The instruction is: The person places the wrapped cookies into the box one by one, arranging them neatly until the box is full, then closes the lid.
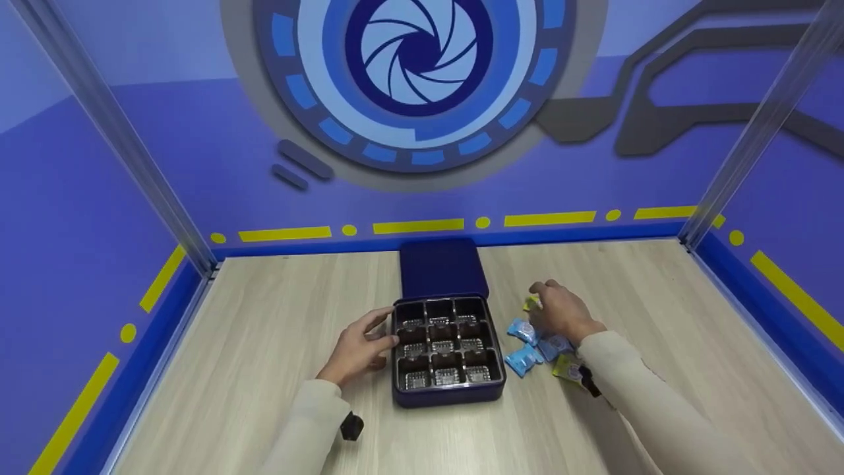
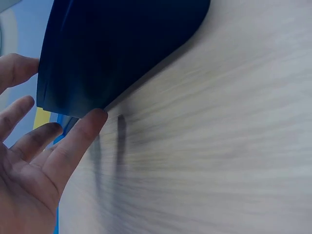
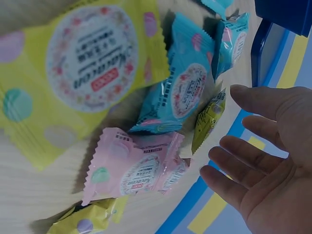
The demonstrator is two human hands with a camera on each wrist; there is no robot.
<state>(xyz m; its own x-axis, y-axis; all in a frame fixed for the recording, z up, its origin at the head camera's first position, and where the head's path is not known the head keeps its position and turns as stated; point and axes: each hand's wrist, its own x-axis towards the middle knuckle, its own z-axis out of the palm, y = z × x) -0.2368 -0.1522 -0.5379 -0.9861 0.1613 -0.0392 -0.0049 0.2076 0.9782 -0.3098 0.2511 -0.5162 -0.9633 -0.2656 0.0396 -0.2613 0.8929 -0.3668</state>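
A dark blue tin (image 1: 448, 398) with a nine-compartment clear plastic insert stands on the table, its compartments showing bare bottoms. My left hand (image 1: 356, 349) rests against the tin's left side, fingertips touching the wall (image 2: 122, 48) in the left wrist view. Over the small wrapped candies to the right of the tin is my right hand (image 1: 560, 311), fingers loosely extended and holding nothing. Nearest its fingertips lies a yellow-wrapped candy (image 3: 210, 117). Blue candies (image 3: 185, 80), a pink one (image 3: 136, 165) and larger-looking yellow ones (image 3: 105, 58) lie around it; the hand hides part of the group in the head view.
A dark blue lid (image 1: 440, 267) lies directly behind the tin, near the back wall. Blue panels with yellow dashes (image 1: 419, 227) enclose the wooden table (image 1: 297, 290) at the back and sides. Metal posts (image 1: 132, 145) mark the corners.
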